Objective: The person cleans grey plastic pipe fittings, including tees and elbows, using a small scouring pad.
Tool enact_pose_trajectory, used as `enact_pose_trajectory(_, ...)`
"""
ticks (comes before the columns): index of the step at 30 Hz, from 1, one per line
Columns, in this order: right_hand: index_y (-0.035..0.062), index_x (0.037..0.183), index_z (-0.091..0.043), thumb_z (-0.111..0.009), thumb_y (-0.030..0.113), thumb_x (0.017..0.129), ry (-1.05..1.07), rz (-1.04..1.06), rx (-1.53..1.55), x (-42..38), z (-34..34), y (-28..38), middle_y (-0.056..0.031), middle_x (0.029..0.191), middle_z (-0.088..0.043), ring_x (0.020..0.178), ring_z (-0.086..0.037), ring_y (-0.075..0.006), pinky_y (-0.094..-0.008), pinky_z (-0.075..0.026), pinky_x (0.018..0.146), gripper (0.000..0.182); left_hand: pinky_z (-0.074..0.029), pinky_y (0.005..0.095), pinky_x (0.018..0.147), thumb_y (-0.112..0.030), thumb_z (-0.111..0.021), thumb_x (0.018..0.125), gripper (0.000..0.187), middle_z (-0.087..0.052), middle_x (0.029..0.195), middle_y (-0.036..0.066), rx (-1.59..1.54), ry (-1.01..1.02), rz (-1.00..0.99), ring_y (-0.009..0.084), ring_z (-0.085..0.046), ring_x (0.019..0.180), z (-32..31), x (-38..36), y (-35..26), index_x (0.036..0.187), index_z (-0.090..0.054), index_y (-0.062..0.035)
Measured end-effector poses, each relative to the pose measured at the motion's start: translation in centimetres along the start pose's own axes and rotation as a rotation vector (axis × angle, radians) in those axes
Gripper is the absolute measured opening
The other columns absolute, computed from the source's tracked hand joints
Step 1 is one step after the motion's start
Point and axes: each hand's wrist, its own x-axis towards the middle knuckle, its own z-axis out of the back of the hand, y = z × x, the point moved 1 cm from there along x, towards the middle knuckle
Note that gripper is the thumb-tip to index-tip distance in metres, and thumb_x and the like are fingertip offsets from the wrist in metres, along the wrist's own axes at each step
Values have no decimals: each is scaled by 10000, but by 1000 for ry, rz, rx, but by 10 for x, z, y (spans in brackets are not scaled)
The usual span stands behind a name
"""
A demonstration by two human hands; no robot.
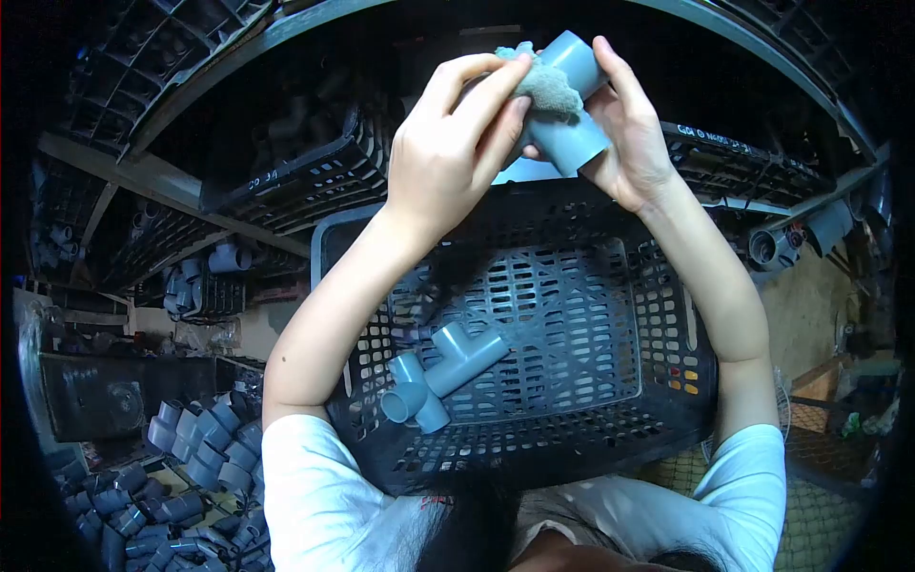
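My left hand [443,148] pinches a greenish-grey rag [550,89], fingers bent, and presses it against a grey plastic pipe tee [569,143]. On the other side, my right hand [629,138] holds the tee, with the thumb along its upper end and the palm behind it. Both hands are above the far rim of a black plastic crate [672,381]. Inside the crate, at its left, lie two more grey pipe tees, one [464,360] touching the other [415,393].
Several black crates, including one at the left [295,172] and one at the right [743,162], stand on metal racks around me. A heap of grey pipe fittings [205,448] lies at lower left. More fittings [777,246] sit at the right.
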Motion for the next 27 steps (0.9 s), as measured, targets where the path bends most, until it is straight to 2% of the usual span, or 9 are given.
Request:
enact_pose_trajectory(5, 68, 1490, -343, -471, 687, 959, -73, -1, -14, 4, 13, -16, -153, 1304, -583, 1222, -609, -230, -442, -573, 975, 826, -583, 322, 682, -106, -763, 864, 405, -663, 1043, 104, -35, 212, 17, 233, -701, 844, 1, -15, -25, 1263, -698, -136)
enact_pose_trajectory(9, 73, 1472, -392, -447, 636, 1000, -34, -74, 83, -1, 4, -15, -147, 1308, -588, 1212, -617, -226, -429, -572, 976, 737, -582, 310, 648, -158, -734, 880, 317, -669, 1029, 55, 63, 49, -86, 215, -704, 770, -7, -2, -2, 1195, -706, -134)
enact_pose_trajectory(11, 79, 1466, -402, -415, 644, 1007, 4, -30, 80, -3, -3, -8, -153, 1302, -578, 1206, -621, -212, -403, -567, 998, 728, -575, 303, 628, -156, -731, 888, 329, -661, 1028, 59, 53, 41, 60, 220, -701, 766, -6, -5, 2, 1215, -702, -137)
enact_pose_trajectory(15, 58, 1457, -398, -392, 683, 994, -82, 14, 8, 2, 9, -10, -133, 1304, -586, 1228, -612, -205, -412, -532, 1042, 777, -586, 320, 672, -85, -783, 818, 453, -669, 1019, 74, -60, 195, -48, 228, -692, 828, 1, -19, -24, 1258, -704, -155)
enact_pose_trajectory(17, 62, 1449, -406, -362, 701, 992, -55, -4, -25, 1, 12, -15, -126, 1294, -592, 1232, -608, -197, -415, -518, 1051, 787, -569, 307, 613, -140, -770, 829, 374, -664, 956, 40, -11, 75, -180, 205, -693, 750, -6, -9, -13, 1198, -707, -151)
enact_pose_trajectory(21, 60, 1400, -452, -300, 731, 989, -90, 35, -139, -5, -7, -8, -129, 1242, -608, 1129, -656, -168, -326, -616, 833, 801, -561, 306, 594, -207, -740, 894, 294, -645, 976, 56, 106, 19, 85, 205, -688, 721, -2, -6, 5, 1178, -713, -136)
enact_pose_trajectory(23, 39, 1424, -430, -264, 746, 984, -39, 5, -167, -3, 4, -14, -149, 1252, -621, 1153, -654, -201, -367, -594, 918, 849, -556, 297, 581, -232, -763, 860, 332, -642, 939, 45, 70, 16, -45, 204, -675, 667, -1, -14, -6, 1180, -715, -155)
enact_pose_trajectory(25, 31, 1458, -417, -227, 769, 975, -141, -9, -137, 2, 3, -18, -175, 1321, -616, 1241, -616, -255, -424, -483, 1088, 902, -553, 302, 587, -134, -775, 850, 370, -639, 956, 84, -15, 161, -125, 206, -658, 694, 4, -17, -28, 1216, -722, -136)
enact_pose_trajectory(27, 34, 1455, -426, -223, 773, 974, -111, 5, -110, 3, 7, -19, -167, 1308, -617, 1237, -614, -237, -397, -507, 1056, 905, -555, 302, 585, -135, -781, 841, 360, -642, 953, 75, -2, 133, -173, 210, -659, 676, 2, -13, -25, 1197, -728, -144)
